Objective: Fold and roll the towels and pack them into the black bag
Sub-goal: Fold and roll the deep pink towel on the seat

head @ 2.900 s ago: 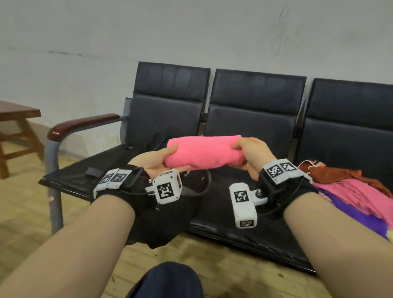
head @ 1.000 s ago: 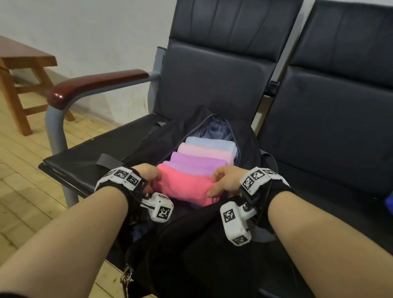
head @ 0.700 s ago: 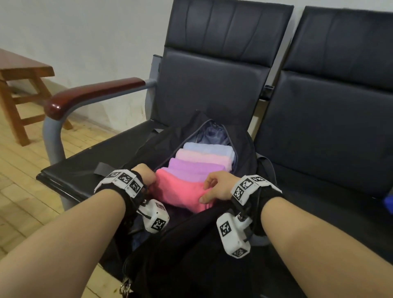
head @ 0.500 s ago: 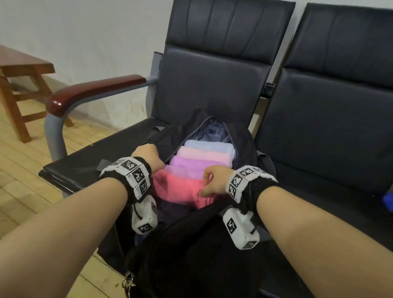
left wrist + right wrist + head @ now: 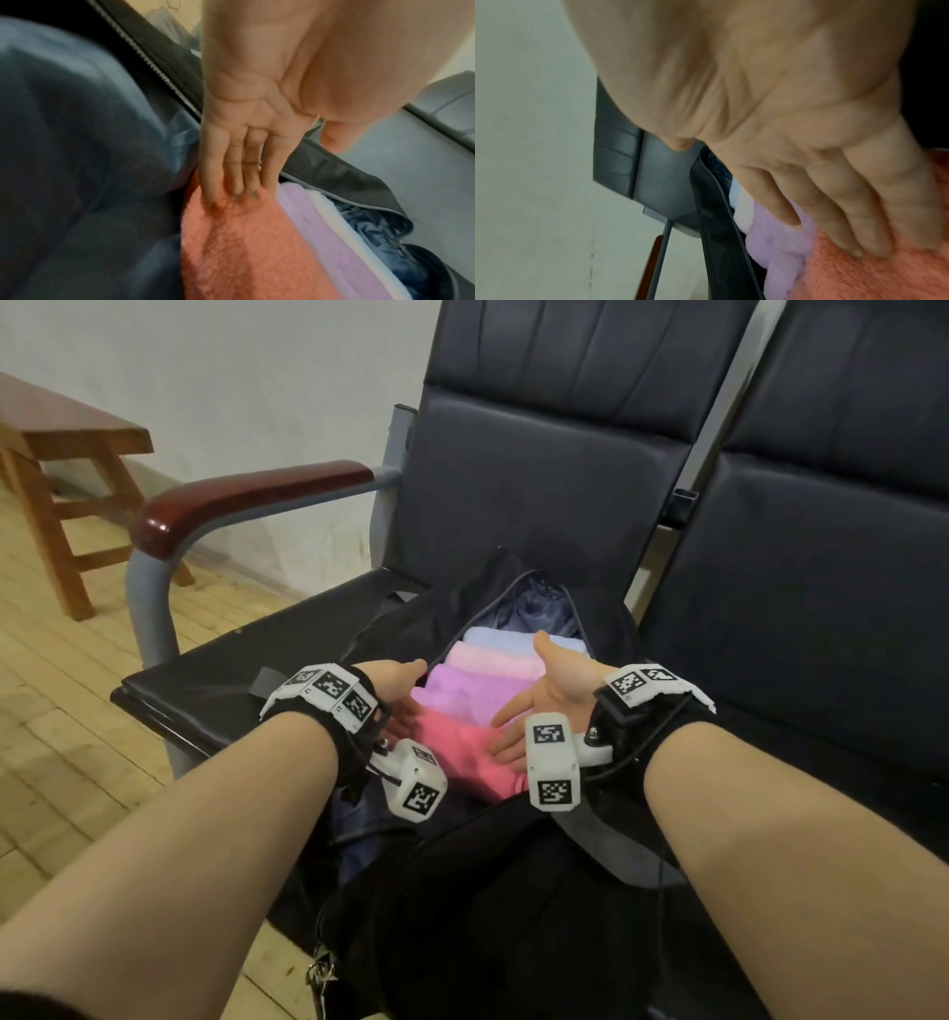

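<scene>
Four rolled towels are being kept side by side inside the open black bag [image 5: 493, 891], which is lying on a dark bench seat [image 5: 246, 660]. The bright pink towel [image 5: 464, 757] is being touched at its two ends by straightened fingers. The left hand [image 5: 398, 693] is being held flat, its fingertips [image 5: 239, 188] resting on the pink towel's near end, just beside the bag's zip edge. The right hand [image 5: 544, 698] is being held open with the thumb raised, its fingers [image 5: 854, 227] lying across the pink towel, the forefinger reaching the purple towel [image 5: 462, 693] beyond it. Nothing is being gripped by either hand. Past the fingertips, a pale pink towel [image 5: 488, 662] and a light blue towel [image 5: 500, 636] are being shown.
</scene>
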Available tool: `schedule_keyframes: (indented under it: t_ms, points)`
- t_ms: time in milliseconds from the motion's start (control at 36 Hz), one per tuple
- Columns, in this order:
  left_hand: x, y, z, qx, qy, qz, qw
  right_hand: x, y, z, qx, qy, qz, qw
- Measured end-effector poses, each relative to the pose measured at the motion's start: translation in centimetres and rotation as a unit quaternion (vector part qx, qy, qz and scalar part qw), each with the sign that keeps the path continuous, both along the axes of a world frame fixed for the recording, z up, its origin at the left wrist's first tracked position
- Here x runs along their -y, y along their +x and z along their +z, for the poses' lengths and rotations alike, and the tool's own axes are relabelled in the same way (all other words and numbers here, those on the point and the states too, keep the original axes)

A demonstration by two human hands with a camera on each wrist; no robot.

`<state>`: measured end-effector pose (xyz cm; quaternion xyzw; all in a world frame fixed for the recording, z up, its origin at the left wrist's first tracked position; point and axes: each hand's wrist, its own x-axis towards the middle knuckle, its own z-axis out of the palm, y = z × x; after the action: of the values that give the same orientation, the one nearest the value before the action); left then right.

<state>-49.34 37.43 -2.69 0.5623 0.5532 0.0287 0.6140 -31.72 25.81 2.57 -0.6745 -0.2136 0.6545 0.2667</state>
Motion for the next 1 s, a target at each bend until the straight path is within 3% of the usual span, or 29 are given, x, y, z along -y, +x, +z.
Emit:
schedule_keyframes:
  t_ms: [222, 361, 528, 694, 1000]
  points:
    - [-0.4, 0.5, -0.4, -0.003, 0.012, 0.016, 1.0, 0.9, -0.2, 1.0, -0.014, 0.028, -0.077, 0.997]
    - [2.3, 1.0, 2.7, 0.004, 0.031, 0.005, 0.999, 1.7, -2.5, 3.3, 0.079, 0.031, -0.078, 0.993]
    - [7.1, 1.9, 7.1, 0.004, 0.118, -0.021, 0.993, 4.9, -4.0, 6.0, 0.134, 0.055, -0.092, 0.985]
    - [13.0, 2.6, 11.3, 0.038, 0.15, -0.045, 0.987, 10.9, -4.0, 9.4, 0.175, 0.076, -0.095, 0.977]
    - [28.7, 5.8, 17.3, 0.051, 0.279, -0.143, 0.948, 27.9, -2.9, 14.7, 0.343, 0.099, -0.165, 0.92]
